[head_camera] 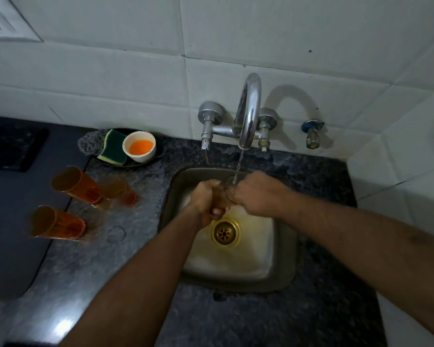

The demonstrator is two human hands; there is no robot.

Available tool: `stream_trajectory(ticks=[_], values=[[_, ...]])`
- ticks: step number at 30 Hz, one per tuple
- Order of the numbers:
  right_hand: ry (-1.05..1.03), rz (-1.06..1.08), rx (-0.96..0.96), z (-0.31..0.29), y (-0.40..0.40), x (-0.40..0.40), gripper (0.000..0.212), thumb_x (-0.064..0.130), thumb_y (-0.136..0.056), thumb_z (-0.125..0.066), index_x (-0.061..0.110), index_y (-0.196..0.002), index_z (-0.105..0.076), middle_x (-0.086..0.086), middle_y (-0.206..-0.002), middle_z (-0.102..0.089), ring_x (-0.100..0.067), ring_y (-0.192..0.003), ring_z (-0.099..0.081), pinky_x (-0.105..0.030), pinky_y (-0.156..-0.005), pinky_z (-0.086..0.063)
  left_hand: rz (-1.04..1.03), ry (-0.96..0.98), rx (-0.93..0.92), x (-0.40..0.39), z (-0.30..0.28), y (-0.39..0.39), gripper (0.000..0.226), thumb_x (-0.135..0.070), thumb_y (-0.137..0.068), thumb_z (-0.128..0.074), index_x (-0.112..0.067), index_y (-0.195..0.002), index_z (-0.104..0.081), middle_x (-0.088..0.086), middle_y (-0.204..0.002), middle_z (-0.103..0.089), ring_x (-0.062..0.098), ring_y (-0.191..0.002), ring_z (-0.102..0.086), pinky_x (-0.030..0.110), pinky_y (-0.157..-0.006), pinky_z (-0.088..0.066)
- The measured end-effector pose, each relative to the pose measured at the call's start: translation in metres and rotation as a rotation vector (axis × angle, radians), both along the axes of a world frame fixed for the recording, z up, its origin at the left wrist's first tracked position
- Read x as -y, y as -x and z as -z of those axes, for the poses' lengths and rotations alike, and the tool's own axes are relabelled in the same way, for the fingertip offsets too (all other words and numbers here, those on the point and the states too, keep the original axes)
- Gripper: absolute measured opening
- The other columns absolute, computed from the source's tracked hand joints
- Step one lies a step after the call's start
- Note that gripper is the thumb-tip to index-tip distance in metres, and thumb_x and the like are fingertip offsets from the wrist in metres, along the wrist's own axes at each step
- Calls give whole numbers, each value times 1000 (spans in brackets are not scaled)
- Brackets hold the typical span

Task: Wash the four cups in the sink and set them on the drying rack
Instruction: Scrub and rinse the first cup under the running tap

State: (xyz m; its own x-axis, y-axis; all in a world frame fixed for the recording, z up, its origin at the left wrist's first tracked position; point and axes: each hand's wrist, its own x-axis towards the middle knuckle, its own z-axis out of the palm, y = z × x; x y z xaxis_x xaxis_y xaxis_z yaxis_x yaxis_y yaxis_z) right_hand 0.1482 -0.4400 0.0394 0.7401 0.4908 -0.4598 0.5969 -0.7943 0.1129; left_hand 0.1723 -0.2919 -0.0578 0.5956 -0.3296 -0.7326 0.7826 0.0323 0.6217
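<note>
Both hands, left hand (208,201) and right hand (254,194), fingers wrapped round the wet cup (223,195) under the 12 o'clock tap (248,113), probably light and slippery, so grip its sides.

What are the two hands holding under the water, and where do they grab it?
A see-through brownish plastic cup: left hand wraps its base end, right hand its rim end.

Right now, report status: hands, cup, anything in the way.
Both hands, left hand and right hand, shut on cup under running tap. Three cups on counter. Sink otherwise clear.
</note>
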Motion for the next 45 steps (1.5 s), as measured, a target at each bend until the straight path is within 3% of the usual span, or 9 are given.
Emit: stream_trajectory(ticks=[5,12,15,20,24,30,37,42,45], values=[[3,-189,147,-8,-23,9,4,25,-97,-64,24,-98,-67,1,-94,-59,-18,-88,-56,-37,-77,-56,428,28,-173,-10,-21,-20,42,-39,-99,-39,-8,-80,-60,12,-62,-54,9,-35,-27,15,-35,-15],[-1243,903,-133,28,8,15,23,13,-71,-95,17,-86,-78,2,-94,-80,-12,-88,-76,-36,-82,-62,-49,201,56,-4,-17,2,53,-53,-107,-43,-8,-105,-71,9,-75,-65,18,-55,-53,26,-45,-32],[-1637,1277,-102,51,26,-2,22,4,-83,-84,15,-98,-72,1,-111,-78,-22,-106,-73,-44,-87,-63,-84,238,99,-8,-9,21,66,-64,-102,-51,-6,-124,-72,16,-97,-74,22,-72,-65,31,-58,-42],[-2003,1567,-211,70,26,-33,20,15,-102,-60,17,-122,-65,-6,-106,-75,-26,-94,-72,-42,-81,-60,-48,197,191,-17,-16,32,62,-49,-100,-64,4,-132,-62,22,-114,-75,32,-94,-74,35,-68,-60],[-2049,1769,-514,76,24,-48,44,43,-99,-61,8,-123,-70,-18,-118,-73,-39,-112,-69,-57,-109,-50,-31,-89,296,-30,-30,33,54,-44,-91,-80,1,-112,-58,22,-98,-79,37,-80,-79,33,-54,-61],[-2248,1908,-565,64,18,-60,32,27,-98,-50,4,-89,-71,-17,-83,-74,-33,-89,-70,-44,-88,-54,-99,-220,431,-33,-37,30,49,-41,-88,-84,-1,-106,-64,17,-84,-79,33,-66,-77,33,-53,-59],[-2195,2040,-611,60,-9,-66,36,40,-107,-49,6,-108,-61,-10,-76,-64,-19,-52,-63,-22,-39,-43,-95,-240,541,-27,-39,18,16,-9,-92,-79,-7,-105,-70,17,-86,-77,23,-61,-71,34,-54,-60],[-2120,1893,-583,58,-2,-67,28,37,-103,-56,9,-102,-63,-6,-72,-62,-20,-57,-56,-30,-50,-40,-18,-199,517,-36,-46,13,23,2,-89,-74,-7,-110,-72,19,-72,-72,24,-51,-62,30,-45,-48],[-2086,1747,-462,60,11,-59,41,26,-96,-66,3,-130,-60,-10,-88,-67,-20,-67,-63,-31,-55,-50,51,-131,457,-42,-47,12,39,8,-84,-61,-9,-118,-70,29,-74,-70,27,-49,-59,29,-45,-42]])
